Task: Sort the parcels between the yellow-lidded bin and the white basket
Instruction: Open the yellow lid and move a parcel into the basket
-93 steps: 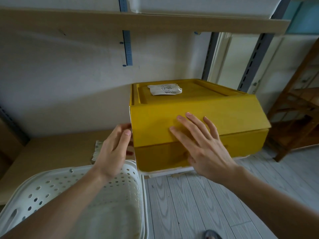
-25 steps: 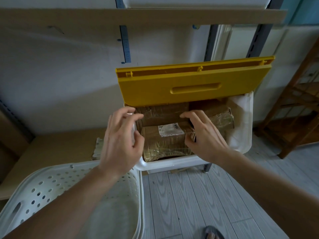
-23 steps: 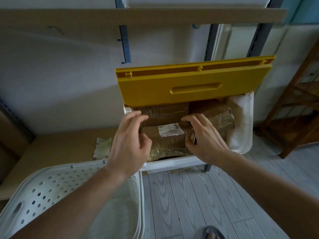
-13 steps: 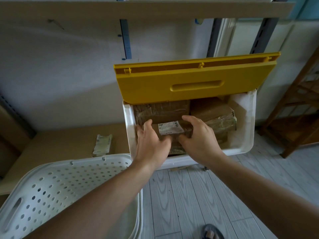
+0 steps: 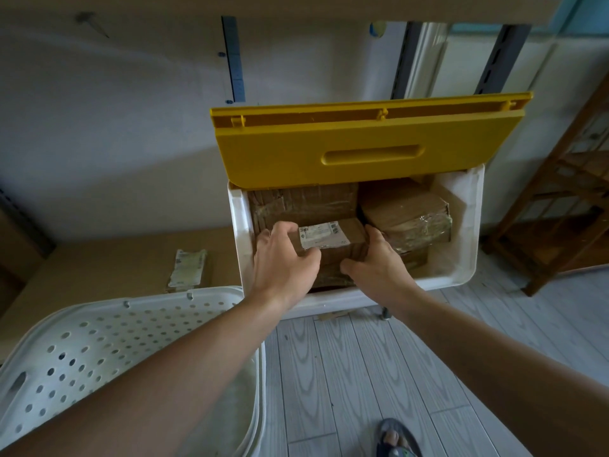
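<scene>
The white basket (image 5: 138, 328) sits below and to the left of both hands, perforated and seemingly with nothing in it, though its floor is only partly in view. Straight ahead of the hands stands the bin (image 5: 468, 245), its yellow lid (image 5: 362, 150) swung up and standing open above them. Inside are brown cardboard parcels: a wide one (image 5: 303, 202) beyond the left hand, a taped one (image 5: 408, 216) just past the right hand, and between the hands the labelled parcel (image 5: 333, 239).

The step in hand looks like the first pick-out. The left hand (image 5: 283, 258) grips the parcel's left end, fingers curled over its top edge; the right hand (image 5: 375, 262) holds the right end, thumb on the near face. Next, the lift should go straight up clear of the bin's front wall, then swing down and left to the basket.

The parcel is a small box wrapped in glossy tape, with a white shipping label (image 5: 321, 234) on its top.
</scene>
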Demonstrator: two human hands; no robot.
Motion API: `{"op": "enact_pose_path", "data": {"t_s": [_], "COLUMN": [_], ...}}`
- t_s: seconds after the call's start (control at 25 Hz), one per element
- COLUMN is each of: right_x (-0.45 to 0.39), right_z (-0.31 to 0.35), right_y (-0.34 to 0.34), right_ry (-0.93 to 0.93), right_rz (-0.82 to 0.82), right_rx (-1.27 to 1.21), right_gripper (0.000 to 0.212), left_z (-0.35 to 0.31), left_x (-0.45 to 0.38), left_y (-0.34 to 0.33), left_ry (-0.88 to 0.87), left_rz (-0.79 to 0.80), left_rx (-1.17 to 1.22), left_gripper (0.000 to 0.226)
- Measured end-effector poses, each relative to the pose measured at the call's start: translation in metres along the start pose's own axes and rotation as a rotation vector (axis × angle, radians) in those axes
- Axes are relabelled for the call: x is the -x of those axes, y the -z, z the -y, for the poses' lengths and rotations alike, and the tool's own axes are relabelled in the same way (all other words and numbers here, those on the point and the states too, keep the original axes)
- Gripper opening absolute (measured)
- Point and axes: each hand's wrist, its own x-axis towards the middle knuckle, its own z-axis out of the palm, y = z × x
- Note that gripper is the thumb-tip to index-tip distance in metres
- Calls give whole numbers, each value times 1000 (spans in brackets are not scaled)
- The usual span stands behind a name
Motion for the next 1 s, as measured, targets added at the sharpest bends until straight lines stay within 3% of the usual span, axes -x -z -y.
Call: {"op": "enact_pose_path", "data": {"t_s": [0.36,0.44,0.6,0.76,1.0], "right_x": [23,31,47,62,75], "right_z": [7,8,17,30,51], "right_y": [24,28,29,27,-10], "right_ry": [69,82,160,248,307], "right_rz": [-194,-217,-206,-263,-171], "right_rx": [-194,-208,-223,-297,-412], "right_gripper": [55,59,73,64,60], "left_z": [-4,-2,0,0,14], "left_x": [29,30,38,51,58], "left_y": [37,48,64,76,113], "left_ry": [-321,-355,-415,-461,-522], "left_rz": [-158,-155,-164,-213,-261], "left_rx": [137,159,189,217,264], "left_gripper": [41,42,42,37,44]}}
